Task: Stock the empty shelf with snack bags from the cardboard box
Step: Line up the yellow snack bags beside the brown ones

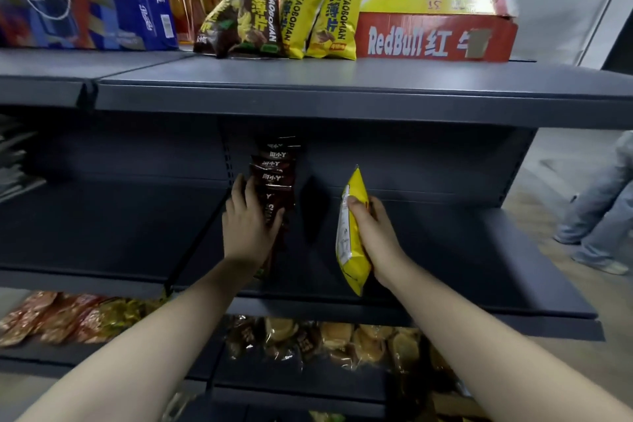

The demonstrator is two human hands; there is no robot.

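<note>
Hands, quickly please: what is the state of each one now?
Left hand: holds the dark snack bags between thumb and fingers.
Right hand: grips a yellow snack bag.

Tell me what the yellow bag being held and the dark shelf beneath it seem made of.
The yellow bag looks like thin glossy plastic film: it shines and creases where the right hand grips it. The shelf is probably painted sheet metal: matte dark grey, thin folded front edge, slotted upright behind.
</note>
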